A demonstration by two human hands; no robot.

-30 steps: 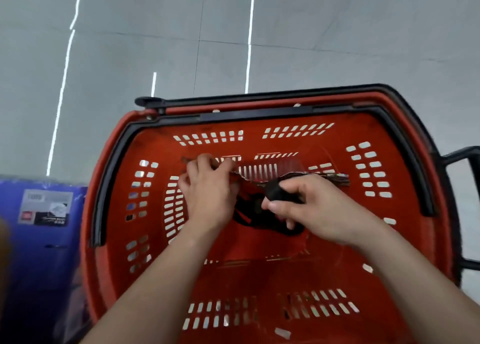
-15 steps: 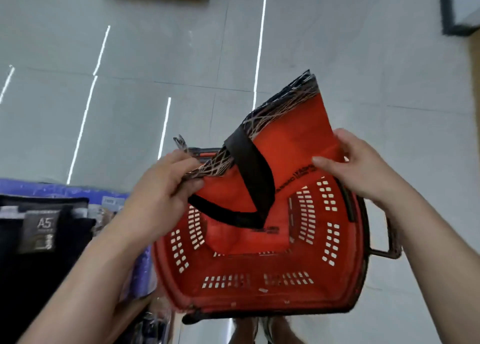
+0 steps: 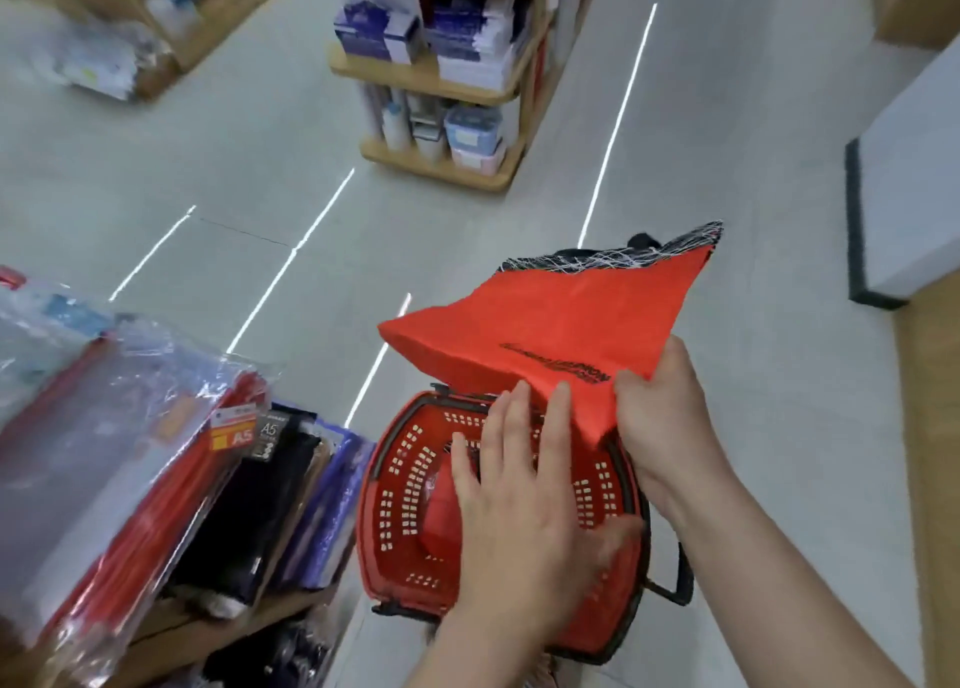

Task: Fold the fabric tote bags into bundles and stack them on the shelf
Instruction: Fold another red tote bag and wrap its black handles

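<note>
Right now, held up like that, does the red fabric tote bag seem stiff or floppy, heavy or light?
Probably floppy: the red fabric tote bag bends and droops from the right hand pinching one edge. Likely light, since a single pinch holds it above the red plastic basket. The left hand lies flat, fingers spread.

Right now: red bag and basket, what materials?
Red bag: looks like matte non-woven fabric; it drapes and creases, black print, frayed threads along the top edge. Basket: seemingly moulded red plastic, slightly glossy, slotted walls, black rim.
</note>
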